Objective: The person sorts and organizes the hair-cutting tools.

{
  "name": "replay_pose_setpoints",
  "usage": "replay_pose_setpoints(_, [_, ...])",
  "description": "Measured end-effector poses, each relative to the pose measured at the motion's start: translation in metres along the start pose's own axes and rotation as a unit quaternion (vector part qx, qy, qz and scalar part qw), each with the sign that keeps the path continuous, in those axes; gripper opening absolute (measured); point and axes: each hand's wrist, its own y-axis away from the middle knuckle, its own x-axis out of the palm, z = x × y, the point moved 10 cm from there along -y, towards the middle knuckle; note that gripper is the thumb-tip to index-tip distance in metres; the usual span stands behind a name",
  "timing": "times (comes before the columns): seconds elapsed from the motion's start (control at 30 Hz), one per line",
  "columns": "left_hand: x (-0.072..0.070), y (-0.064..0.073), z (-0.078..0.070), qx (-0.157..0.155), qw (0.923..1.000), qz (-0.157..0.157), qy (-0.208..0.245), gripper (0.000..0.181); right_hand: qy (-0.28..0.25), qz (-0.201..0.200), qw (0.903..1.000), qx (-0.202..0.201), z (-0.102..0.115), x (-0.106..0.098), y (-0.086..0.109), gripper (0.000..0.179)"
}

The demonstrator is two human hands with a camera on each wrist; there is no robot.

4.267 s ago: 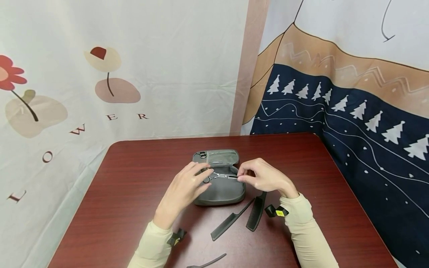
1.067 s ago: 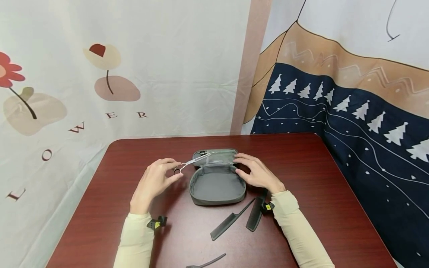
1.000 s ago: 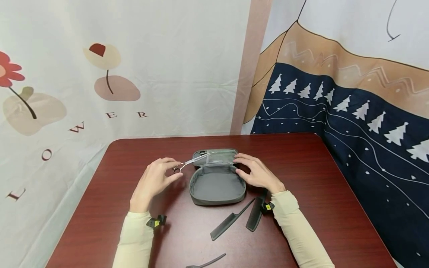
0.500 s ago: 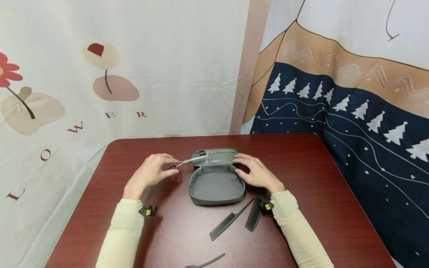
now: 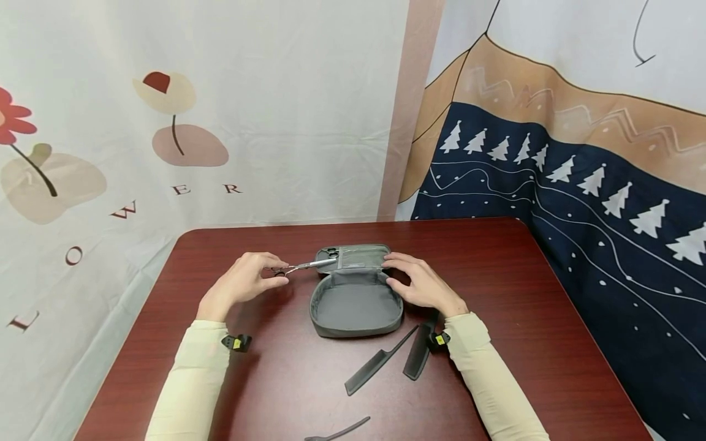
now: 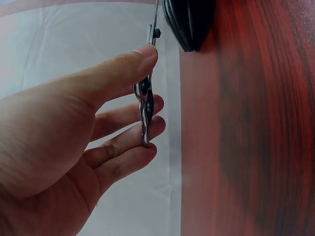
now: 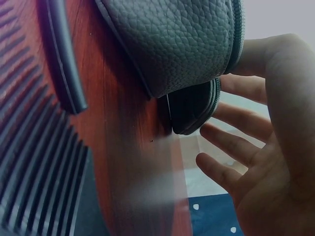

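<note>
Scissors, one pair, silver, centre of the frame: pinched at the finger loops by the left hand, thumb against fingers. Held by the loops, presumably, so the blades are free to point at the lid; whether the tips are inside its see-through pocket cannot be told.

Case, grey, one, centre: unzipped, lid laid back toward the far edge, base facing the viewer. Dark loops show at the lid's left.

Right hand: fingers loosely spread, at the case's right side where lid meets base, probably to steady it.

Combs, two, dark, lower centre: a tailed comb lying aslant, and a wide comb beside it, partly hidden at the right wrist; apparently set aside, outside the case.

Thin dark stick, one, bottom edge, partly cut off.

Counter, reddish wood, bearing all. Printed cloths, behind.
</note>
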Motion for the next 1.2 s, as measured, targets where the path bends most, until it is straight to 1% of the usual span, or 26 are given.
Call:
replay_pose_setpoints(0.23, [0.002, -0.004, -0.002, 0.022, 0.9997, 0.006, 0.005, 0.028, -0.005, 0.000, 1.0000, 0.001, -0.002, 0.001, 0.000, 0.039])
replay_pose_setpoints(0.47, [0.003, -0.006, -0.004, 0.025, 0.9988, 0.030, 0.030, 0.029, -0.007, 0.003, 1.0000, 0.005, -0.004, 0.002, 0.000, 0.039])
replay_pose_setpoints(0.73, [0.005, -0.009, -0.008, 0.036, 0.9968, 0.058, 0.040, 0.028, -0.008, 0.004, 0.9999, 0.006, -0.003, 0.001, -0.001, 0.039])
replay_pose_setpoints(0.97, [0.009, -0.014, -0.008, 0.029, 0.9951, 0.086, 0.040, 0.029, -0.008, 0.005, 0.9999, 0.008, -0.004, 0.001, -0.001, 0.039])
replay_pose_setpoints(1.2, [0.012, -0.021, -0.012, 0.045, 0.9936, 0.091, 0.049, 0.030, -0.009, 0.002, 0.9999, 0.006, -0.003, 0.001, -0.001, 0.039])
